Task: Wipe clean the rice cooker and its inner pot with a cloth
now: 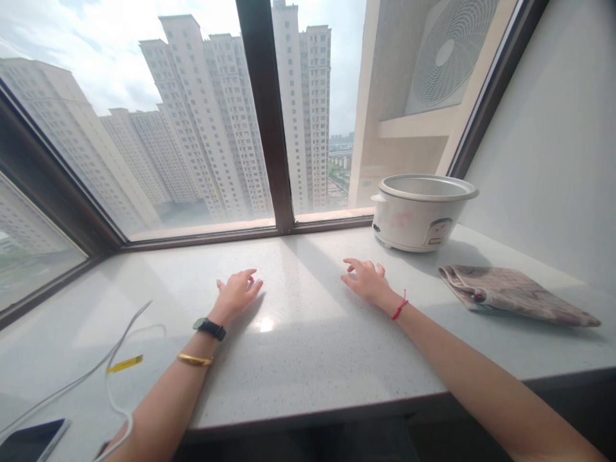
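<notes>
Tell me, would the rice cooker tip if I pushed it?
The rice cooker probably slides before tipping, since it sits low and wide on the smooth counter. It looks fairly light with no lid on, and its metal rim might feel slippery.

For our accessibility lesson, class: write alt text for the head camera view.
A person's left hand and right hand reach over a speckled white stone counter beneath a high-rise window. A white rice cooker stands to the right, beside a folded patterned cloth; a white cable and phone lie left.
</notes>
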A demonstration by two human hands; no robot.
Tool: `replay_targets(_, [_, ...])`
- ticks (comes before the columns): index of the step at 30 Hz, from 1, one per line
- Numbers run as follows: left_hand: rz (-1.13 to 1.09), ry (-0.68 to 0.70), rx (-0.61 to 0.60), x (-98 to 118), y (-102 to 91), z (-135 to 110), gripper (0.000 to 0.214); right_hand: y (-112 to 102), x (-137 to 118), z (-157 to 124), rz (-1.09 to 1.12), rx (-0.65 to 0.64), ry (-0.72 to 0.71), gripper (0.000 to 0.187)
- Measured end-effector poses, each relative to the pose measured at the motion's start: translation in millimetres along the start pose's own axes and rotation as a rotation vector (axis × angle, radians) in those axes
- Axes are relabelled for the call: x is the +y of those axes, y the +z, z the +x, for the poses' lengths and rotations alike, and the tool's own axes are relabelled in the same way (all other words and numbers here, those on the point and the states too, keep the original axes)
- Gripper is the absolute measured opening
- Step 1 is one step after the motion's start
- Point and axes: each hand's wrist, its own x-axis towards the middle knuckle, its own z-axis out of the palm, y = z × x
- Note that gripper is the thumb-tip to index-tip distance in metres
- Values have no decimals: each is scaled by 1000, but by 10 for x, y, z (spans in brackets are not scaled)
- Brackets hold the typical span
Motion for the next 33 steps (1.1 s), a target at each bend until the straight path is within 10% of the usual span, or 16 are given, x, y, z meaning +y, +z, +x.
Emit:
replay_targets(24, [13,14,13,4,-1,-21,44,59,9,-8,27,-9,11,43])
replay_targets(28, [29,52,26,111,-56,-67,42,-112,-16,15,110,256,-73,41])
replay_targets(33, [24,215,2,492,-188,-12,37,-916,464,346,-76,857,-89,40])
